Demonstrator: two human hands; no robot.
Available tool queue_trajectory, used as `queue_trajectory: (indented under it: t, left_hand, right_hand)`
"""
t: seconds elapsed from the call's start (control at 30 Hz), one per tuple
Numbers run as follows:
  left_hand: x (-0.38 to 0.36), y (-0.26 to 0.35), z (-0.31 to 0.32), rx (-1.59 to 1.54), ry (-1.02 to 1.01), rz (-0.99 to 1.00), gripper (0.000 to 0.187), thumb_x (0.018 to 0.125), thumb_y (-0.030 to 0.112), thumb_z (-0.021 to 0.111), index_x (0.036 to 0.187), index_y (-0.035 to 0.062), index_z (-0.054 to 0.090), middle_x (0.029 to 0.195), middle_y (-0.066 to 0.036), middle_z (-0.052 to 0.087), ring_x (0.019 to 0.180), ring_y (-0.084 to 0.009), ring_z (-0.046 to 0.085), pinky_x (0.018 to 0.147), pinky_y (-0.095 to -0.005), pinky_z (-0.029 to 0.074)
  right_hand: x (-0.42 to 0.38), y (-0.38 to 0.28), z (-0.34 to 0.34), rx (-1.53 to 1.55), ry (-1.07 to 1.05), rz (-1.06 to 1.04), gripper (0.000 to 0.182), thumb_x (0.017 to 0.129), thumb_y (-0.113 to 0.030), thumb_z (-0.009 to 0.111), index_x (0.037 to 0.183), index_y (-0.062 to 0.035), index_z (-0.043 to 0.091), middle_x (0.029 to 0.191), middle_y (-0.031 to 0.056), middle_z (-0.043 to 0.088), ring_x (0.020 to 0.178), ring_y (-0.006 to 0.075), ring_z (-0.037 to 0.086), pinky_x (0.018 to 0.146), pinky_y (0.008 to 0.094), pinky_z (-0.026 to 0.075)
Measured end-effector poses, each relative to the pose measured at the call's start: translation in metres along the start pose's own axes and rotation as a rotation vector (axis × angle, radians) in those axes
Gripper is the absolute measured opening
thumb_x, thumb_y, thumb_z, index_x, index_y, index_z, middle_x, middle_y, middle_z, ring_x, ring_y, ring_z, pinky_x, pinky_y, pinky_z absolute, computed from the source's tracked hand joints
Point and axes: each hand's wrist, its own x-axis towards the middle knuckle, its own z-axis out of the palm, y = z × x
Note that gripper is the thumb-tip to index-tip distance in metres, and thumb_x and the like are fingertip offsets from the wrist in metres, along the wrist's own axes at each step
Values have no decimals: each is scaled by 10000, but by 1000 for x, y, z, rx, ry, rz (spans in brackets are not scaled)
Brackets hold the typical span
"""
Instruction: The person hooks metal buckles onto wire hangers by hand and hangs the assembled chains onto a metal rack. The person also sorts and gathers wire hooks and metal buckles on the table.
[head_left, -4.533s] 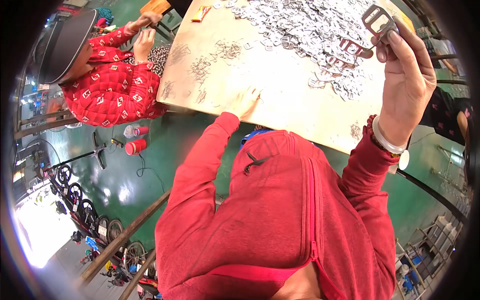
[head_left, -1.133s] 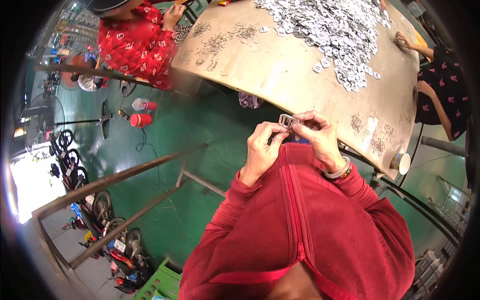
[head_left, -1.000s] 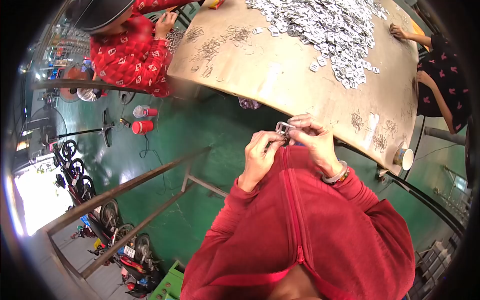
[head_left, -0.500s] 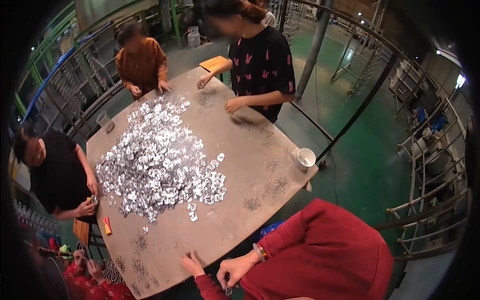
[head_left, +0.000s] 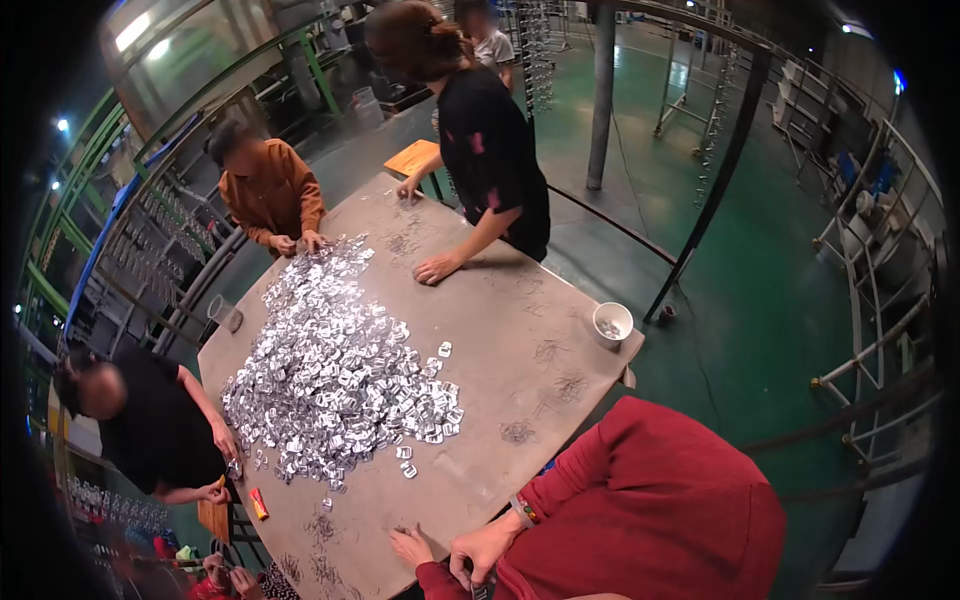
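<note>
Our left hand (head_left: 412, 548) has left the buckle (head_left: 478, 591) and now rests on the table (head_left: 520, 330) edge, fingers open, near the wire clips (head_left: 322, 528). Our right hand (head_left: 487, 548) alone grips the buckle, below that edge. Two-handed work on it is paused.

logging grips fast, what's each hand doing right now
Left hand: fingertips on the table, grip cannot be told.
Right hand: closed on a small metal piece.
</note>
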Motion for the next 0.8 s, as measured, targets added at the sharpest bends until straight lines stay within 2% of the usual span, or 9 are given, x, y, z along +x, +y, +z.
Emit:
queue_trajectory:
  t: [0.13,0.27,0.37,0.47,0.57,0.7,0.77,0.8]
  left_hand:
    - [5,-24,24,47,-33,64,217,790,86,627,900,-30,481,904,-212,547,845,-378,528,732,-451,406]
    - [9,-36,24,58,-76,135,174,819,74,587,908,-26,477,916,-227,542,866,-383,525,748,-454,410]
    - [13,-37,15,69,-100,253,203,866,105,537,987,-48,482,930,-232,544,873,-392,521,762,-454,409]
    - [19,-43,13,79,-112,342,214,878,115,522,1003,-54,485,921,-223,546,854,-372,528,745,-439,417]
    - [24,-47,7,72,-56,390,226,890,124,507,1020,-60,487,912,-215,548,835,-353,535,728,-425,425]
    - [40,-44,-8,14,141,510,245,907,137,487,1041,-68,491,900,-203,550,810,-327,544,706,-405,436]
    - [45,-39,-23,-97,141,476,256,915,144,478,1052,-72,492,894,-197,552,797,-314,549,695,-396,441]
    - [41,-24,-44,-250,23,361,263,924,149,466,1059,-75,498,879,-175,552,773,-277,548,671,-365,444]
  right_hand:
    - [-3,-1,16,49,90,36,137,739,-13,616,858,50,644,733,93,648,568,134,609,517,239,495]
    - [-1,-3,30,55,171,34,142,751,-17,619,874,51,640,743,90,650,566,126,608,518,236,494]
    - [4,2,38,33,237,-2,144,752,-23,623,878,46,641,743,84,649,567,123,608,515,237,493]
    - [11,9,50,39,290,-9,144,747,-30,630,873,38,644,736,77,647,565,121,606,510,237,489]
    - [16,14,59,17,310,-12,146,738,-31,626,868,31,646,728,76,645,556,116,598,512,239,487]
    - [21,19,64,-26,326,-52,151,738,-43,616,872,20,649,731,69,645,567,108,594,526,241,484]
    - [23,20,64,-54,343,-41,153,743,-54,610,874,13,649,737,64,647,575,104,592,530,242,481]
    - [25,20,65,-68,357,-19,152,746,-60,607,875,9,649,741,60,647,579,104,591,530,242,480]
